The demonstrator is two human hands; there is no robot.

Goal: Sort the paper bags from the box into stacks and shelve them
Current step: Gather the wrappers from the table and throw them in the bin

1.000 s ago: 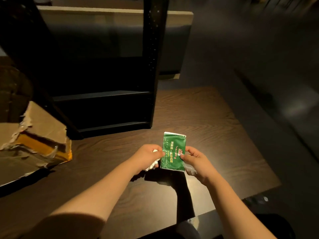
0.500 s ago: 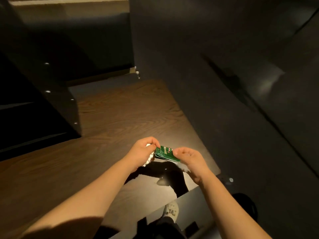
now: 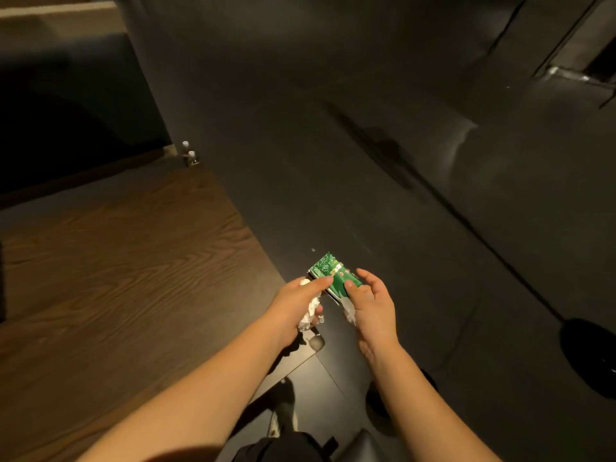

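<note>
Dim room, dark grey floor (image 3: 383, 145), wood-grain table (image 3: 116, 261), two small bottles (image 3: 189, 154)

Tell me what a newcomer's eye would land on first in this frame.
The bright green paper bag, held between both hands just past the wooden table's right edge, over the dark floor. The left hand also grips crumpled white paper, while the right hand pinches the bag's near end. Two small bottles stand on the floor beyond the table's far corner.

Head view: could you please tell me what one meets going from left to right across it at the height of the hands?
Wooden table → left hand with crumpled white paper → green paper bag → right hand → dark floor.
</note>
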